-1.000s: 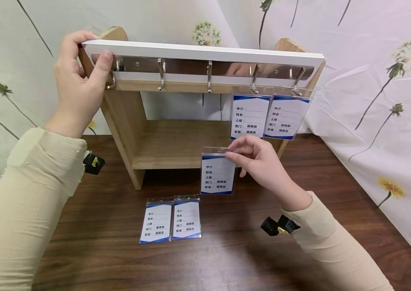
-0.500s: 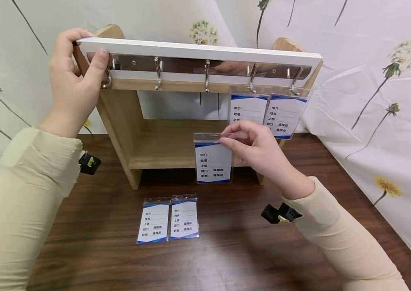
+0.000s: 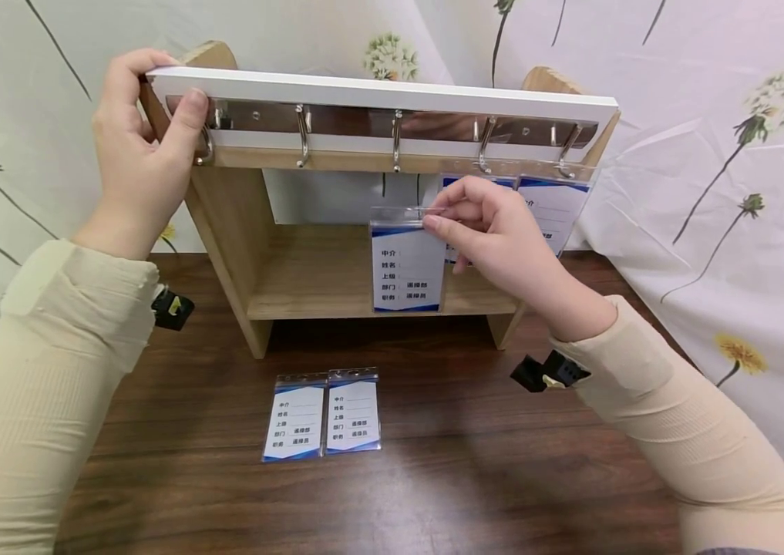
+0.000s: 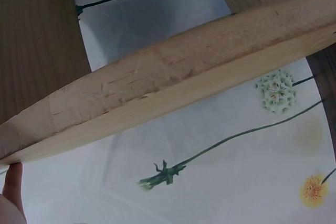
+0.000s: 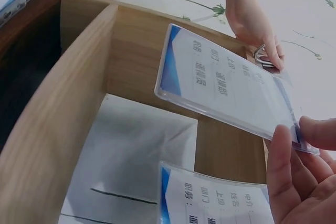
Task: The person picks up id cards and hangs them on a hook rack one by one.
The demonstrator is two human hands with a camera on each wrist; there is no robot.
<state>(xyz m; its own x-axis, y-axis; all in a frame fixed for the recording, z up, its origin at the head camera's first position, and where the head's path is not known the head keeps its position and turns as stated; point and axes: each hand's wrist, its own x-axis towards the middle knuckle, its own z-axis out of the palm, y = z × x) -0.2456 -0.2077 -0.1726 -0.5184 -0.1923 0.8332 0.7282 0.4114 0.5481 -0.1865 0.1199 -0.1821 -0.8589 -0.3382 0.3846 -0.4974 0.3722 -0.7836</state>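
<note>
My right hand (image 3: 496, 223) pinches a clear-sleeved badge (image 3: 407, 266) by its top right corner, thumb in front. The badge hangs upright before the shelf, just below the middle hook (image 3: 397, 142). In the right wrist view the same badge (image 5: 220, 82) shows between thumb and fingers. My left hand (image 3: 149, 154) grips the left end of the white hook rail (image 3: 364, 85), thumb on its front face. Two more badges hang from the right hooks: the outer badge (image 3: 554, 204) is partly covered by my right hand, the inner one mostly.
A wooden shelf unit (image 3: 322, 262) carries the rail and stands on a dark wood table (image 3: 447, 478). Two badges lie side by side on the table, a left badge (image 3: 294, 420) and a right badge (image 3: 353, 415). Flower-printed cloth (image 3: 676, 139) hangs behind.
My right hand has raised the badge from near the tabletop to just under the rail, shifting it slightly left. My left hand stays on the rail's left end.
</note>
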